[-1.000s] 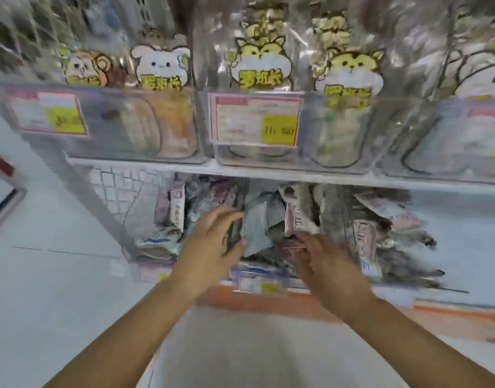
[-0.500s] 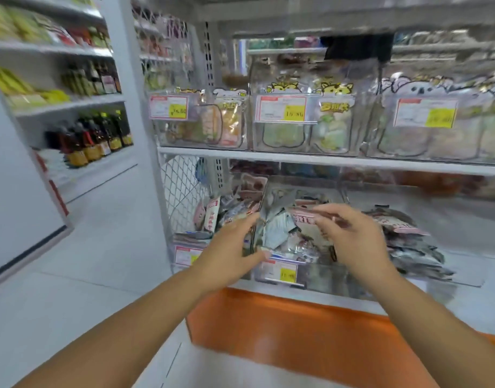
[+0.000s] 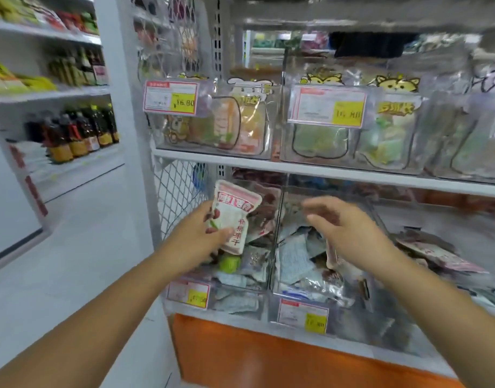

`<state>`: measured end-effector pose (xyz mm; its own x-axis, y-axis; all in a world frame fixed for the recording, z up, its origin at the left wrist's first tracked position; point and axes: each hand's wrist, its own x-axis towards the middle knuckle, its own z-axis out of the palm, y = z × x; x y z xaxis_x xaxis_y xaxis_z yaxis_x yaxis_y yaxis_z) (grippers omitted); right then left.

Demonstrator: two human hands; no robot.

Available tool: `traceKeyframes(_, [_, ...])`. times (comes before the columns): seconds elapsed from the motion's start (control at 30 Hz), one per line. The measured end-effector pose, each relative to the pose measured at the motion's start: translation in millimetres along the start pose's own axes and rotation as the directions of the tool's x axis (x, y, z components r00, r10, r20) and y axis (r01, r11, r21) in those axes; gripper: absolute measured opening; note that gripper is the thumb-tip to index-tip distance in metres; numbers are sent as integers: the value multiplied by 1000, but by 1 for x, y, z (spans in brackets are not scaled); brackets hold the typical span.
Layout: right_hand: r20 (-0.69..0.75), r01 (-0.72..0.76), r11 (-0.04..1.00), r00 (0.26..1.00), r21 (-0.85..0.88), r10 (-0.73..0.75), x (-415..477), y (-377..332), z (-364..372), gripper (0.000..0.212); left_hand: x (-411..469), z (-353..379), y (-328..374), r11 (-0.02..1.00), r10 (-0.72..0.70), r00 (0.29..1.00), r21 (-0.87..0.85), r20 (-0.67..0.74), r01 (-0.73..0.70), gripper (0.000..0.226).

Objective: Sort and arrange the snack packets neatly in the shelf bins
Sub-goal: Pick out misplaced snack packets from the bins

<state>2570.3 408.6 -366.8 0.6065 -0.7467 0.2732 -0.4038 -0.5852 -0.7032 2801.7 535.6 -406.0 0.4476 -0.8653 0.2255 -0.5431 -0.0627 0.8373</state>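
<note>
**Left hand** (image 3: 194,238) grips a pink-and-white snack packet (image 3: 233,217), thumb across its lower front, fingers behind. The packet is upright, tilted slightly right, above the lower-left clear bin (image 3: 235,302) and near the wire-mesh side panel (image 3: 179,197).

**Right hand** (image 3: 345,232) has fingers apart and loosely bent, holding nothing, in front of the middle bin (image 3: 350,312); it is blurred.

**Edges:** a clear divider wall (image 3: 277,219) separates the 2 bins, w/ the packet left of it and the right hand right of it.

**Open room:** a gap betw. the jumbled packets in the bins and the white shelf board (image 3: 352,175) above; both hands sit in front of this gap.

**Surface:** bins hold loose grey, silver and dark-red packets. A yellow price tag (image 3: 189,292) is on the left bin front.

**Above:** animal-print pouches (image 3: 392,127) in clear bins.

**Below:** orange base panel (image 3: 268,359).

**Room:** pale floor (image 3: 72,247) at left, and a far shelf w/ dark bottles (image 3: 78,133).
</note>
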Motion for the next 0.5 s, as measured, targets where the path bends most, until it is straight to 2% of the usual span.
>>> traceKeyframes(0.13, [152,-70,977,983,-204,102,8,40,-29,27,28,-8,-27,958,-84,993,279,85,58,37])
traceKeyframes(0.2, [205,-88,954,967,-288,152,6,52,-36,26,30,-5,-27,953,-79,993,299,83,51,49])
traceKeyframes(0.23, [234,-108,944,954,-313,187,5,54,-37,23,31,-2,-28,952,-43,998,305,51,26,60])
traceKeyframes(0.3, [285,-125,915,926,-384,247,1,55,-32,23,31,4,-21,898,105,993,433,-55,-71,74])
traceKeyframes(0.37, [267,-77,842,929,-533,254,-2,58,-22,45,26,15,-9,842,278,956,504,-94,-196,68])
traceKeyframes(0.43, [225,-26,720,942,-693,251,-5,57,-10,67,18,32,3,834,341,940,458,12,-308,59])
traceKeyframes(0.5, [175,-25,646,954,-763,243,-8,59,0,73,6,50,8,836,341,924,394,175,-383,54])
